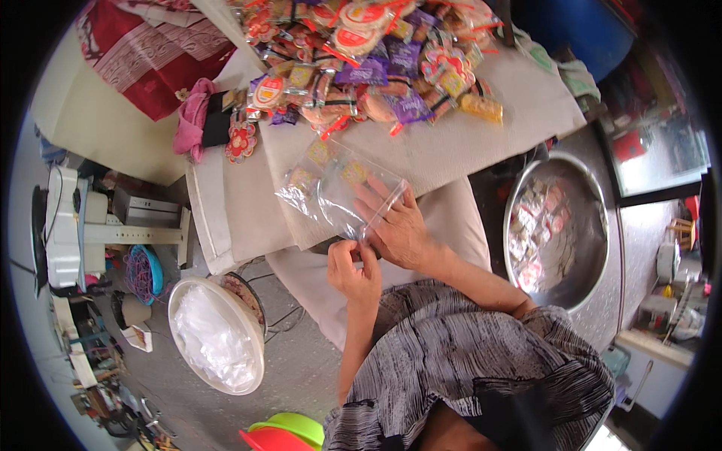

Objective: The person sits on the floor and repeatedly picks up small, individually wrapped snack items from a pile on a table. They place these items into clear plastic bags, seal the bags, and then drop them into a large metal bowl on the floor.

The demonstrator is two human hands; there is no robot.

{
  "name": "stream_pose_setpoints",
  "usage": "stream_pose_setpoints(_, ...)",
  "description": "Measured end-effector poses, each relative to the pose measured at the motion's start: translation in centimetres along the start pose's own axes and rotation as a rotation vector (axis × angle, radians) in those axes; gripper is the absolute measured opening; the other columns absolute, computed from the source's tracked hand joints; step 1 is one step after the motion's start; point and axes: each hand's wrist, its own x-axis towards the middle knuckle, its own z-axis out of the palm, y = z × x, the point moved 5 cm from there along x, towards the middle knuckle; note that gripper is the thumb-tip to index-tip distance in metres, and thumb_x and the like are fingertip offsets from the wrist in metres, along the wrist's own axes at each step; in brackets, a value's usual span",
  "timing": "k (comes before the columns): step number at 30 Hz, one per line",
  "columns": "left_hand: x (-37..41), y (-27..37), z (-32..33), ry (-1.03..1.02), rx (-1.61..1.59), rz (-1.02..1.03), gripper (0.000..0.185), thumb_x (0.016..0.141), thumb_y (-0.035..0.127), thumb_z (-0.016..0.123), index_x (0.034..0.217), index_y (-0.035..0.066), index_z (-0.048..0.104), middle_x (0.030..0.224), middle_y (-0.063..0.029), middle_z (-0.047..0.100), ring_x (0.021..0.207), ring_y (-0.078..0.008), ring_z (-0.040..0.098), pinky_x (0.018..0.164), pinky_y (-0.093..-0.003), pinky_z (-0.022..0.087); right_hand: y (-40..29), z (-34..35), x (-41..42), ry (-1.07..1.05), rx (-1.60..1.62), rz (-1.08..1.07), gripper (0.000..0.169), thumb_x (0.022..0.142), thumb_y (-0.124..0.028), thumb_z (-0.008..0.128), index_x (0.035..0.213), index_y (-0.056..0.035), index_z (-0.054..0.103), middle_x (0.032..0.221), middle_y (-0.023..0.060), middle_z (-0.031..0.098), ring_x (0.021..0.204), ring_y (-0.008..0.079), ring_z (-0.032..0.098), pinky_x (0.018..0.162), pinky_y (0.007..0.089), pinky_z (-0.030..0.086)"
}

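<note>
A clear plastic zip bag (338,191) lies tilted over the near edge of the cloth-covered table (440,152), with a few small yellow-patterned packets (354,172) visible through it. My left hand (355,269) pinches the bag's near lower corner between thumb and fingers. Flat and spread, my right hand (403,228) is at the bag's zip edge. Its fingertips show through the film; I cannot tell whether they are inside the bag or under it. Beyond the bag is a heap of wrapped snacks (366,73), some in purple wrappers.
On the right stands a large metal basin (586,248) holding wrapped pieces. A pale tub (256,338) of clear plastic bags (211,338) is at the lower left. A flower-shaped packet (241,142) lies near a pink cloth (194,121). Green and red plastic basins (293,428) sit below.
</note>
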Motion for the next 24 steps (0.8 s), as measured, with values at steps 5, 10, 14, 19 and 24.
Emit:
stream_pose_setpoints(5,-0.3,0.0,0.0,-0.016,0.033,0.009,0.014,0.078,-0.008,0.063,0.087,-0.001,0.054,0.075,-0.0117,0.055,0.058,-0.0234,0.053,0.05,-0.0332,0.042,0.3,0.4,0.1,0.013,0.058,0.034,0.051,0.078,-0.018,0.065,0.126,-0.0013,0.055,0.146,0.0114,0.043,0.143,0.0316,0.029,0.11,0.0623,0.017)
stream_pose_setpoints(10,-0.5,0.1,0.1,-0.011,0.043,-0.016,0.013,0.08,-0.007,0.064,0.086,0.0,0.054,0.075,-0.0109,0.055,0.058,-0.0224,0.053,0.05,-0.0328,0.042,0.1,-0.8,-1.4,0.038,0.127,0.013,0.043,0.078,-0.015,0.068,0.119,-0.0032,0.059,0.135,0.0103,0.052,0.136,0.0293,0.039,0.111,0.0582,0.022)
stream_pose_setpoints(14,-0.5,0.0,0.1,-0.011,0.063,-0.012,0.012,0.081,-0.005,0.064,0.085,0.0,0.054,0.074,-0.0097,0.054,0.058,-0.0217,0.052,0.05,-0.0337,0.04,2.0,-3.9,-3.5,0.228,0.219,0.001,0.029,0.077,-0.01,0.07,0.105,-0.0049,0.062,0.111,0.0075,0.061,0.117,0.0275,0.055,0.107,0.0536,0.03)
stream_pose_setpoints(19,-0.7,-0.2,0.1,-0.013,0.077,-0.032,0.011,0.082,-0.002,0.065,0.083,0.001,0.054,0.072,-0.0087,0.052,0.057,-0.0218,0.05,0.051,-0.0346,0.039,10.7,-10.6,-0.7,0.484,-0.04,0.228,0.027,0.075,-0.008,0.072,0.098,-0.0053,0.059,0.099,0.0109,0.062,0.093,0.033,0.058,0.087,0.0465,0.043)
stream_pose_setpoints(24,-1.0,-0.2,-0.1,-0.012,0.075,-0.041,0.011,0.082,-0.001,0.065,0.083,0.001,0.054,0.071,-0.0084,0.051,0.057,-0.0212,0.049,0.051,-0.0341,0.039,17.2,-12.3,3.1,0.536,-0.211,0.425,0.04,0.072,-0.013,0.076,0.108,-0.0044,0.06,0.107,0.0123,0.062,0.101,0.0344,0.056,0.088,0.0438,0.045)
